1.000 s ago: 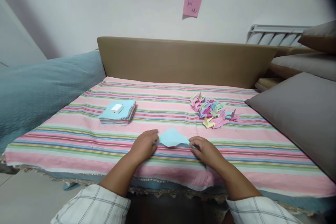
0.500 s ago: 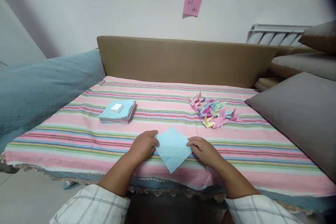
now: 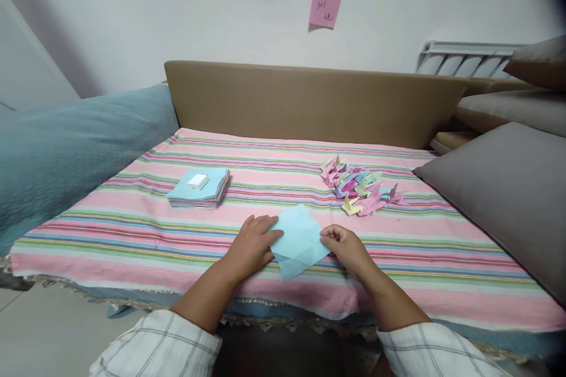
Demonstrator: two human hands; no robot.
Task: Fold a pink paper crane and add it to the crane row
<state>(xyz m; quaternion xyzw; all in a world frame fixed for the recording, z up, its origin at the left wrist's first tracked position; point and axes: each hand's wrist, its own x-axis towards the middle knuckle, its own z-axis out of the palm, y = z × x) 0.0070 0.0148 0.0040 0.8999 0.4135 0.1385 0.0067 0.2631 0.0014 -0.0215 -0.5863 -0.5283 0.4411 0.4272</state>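
- We see a paper stack (image 3: 217,176) on the striped cloth (image 3: 269,156), blue on top with many thin layers along its sides, and a small white block (image 3: 197,181) lying on it.
- Beyond our right hand (image 3: 349,250) we have a loose cluster of folded paper cranes (image 3: 354,188), in pink, purple, yellow, green and blue, spread straight on the cloth.
- Our left hand (image 3: 252,245) is partly open, palm down, its fingers apart and reaching over the left edge of the light blue sheet (image 3: 298,235); we cannot tell whether the thumb is under the paper.
- Our right hand is closed in a pinch, thumb and forefinger on the sheet's right corner.
- The sheet is between our hands, near the front of the cloth, one corner pointing away from us.
- It looks thin and slightly creased, with a darker blue area at its near end; we cannot tell whether the line there is a crease or a layer's edge.
- A grey cushion (image 3: 499,182) leans at our right, well apart from the sheet.
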